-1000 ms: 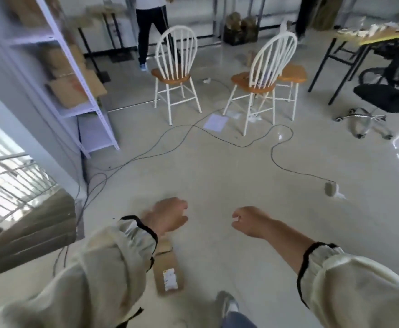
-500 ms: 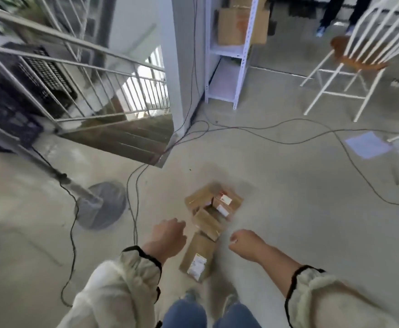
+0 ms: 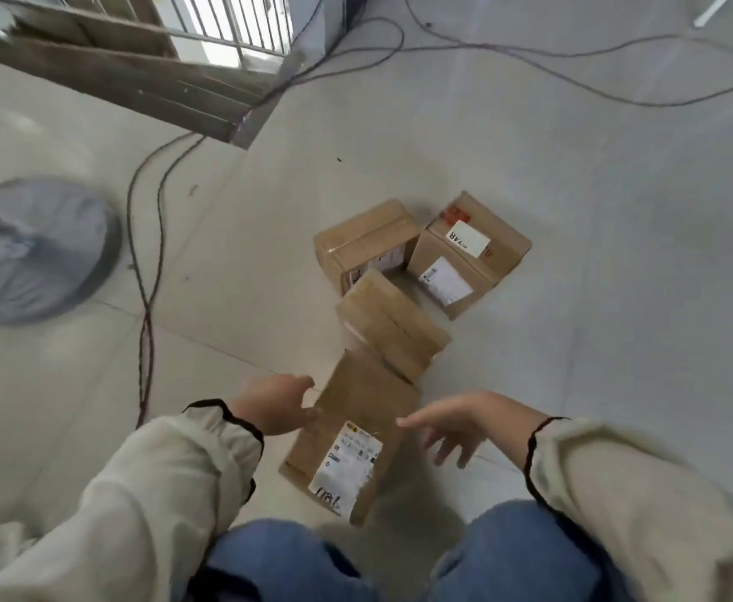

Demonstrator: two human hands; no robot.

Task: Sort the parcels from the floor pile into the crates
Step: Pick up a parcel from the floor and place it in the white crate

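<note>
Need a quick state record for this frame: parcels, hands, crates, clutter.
pile: four parcels on floor
nearest parcel: flat, label up, between the hands
other parcels: three, just behind it
left hand: open, at its left edge, contact unclear
right hand: open, fingers spread, at right edge
crates: none in view
clutter: cables, round grey base at left

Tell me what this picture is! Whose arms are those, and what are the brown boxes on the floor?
No machine here: a person wears a camera on the head, so you look down as they do. The arms are theirs, with the left hand and the right hand. On the floor lie four cardboard parcels: the nearest parcel with a white label, the middle parcel, the far left parcel and the far right parcel. Both hands are open beside the nearest one, holding nothing. A fan base and cables lie left.
</note>
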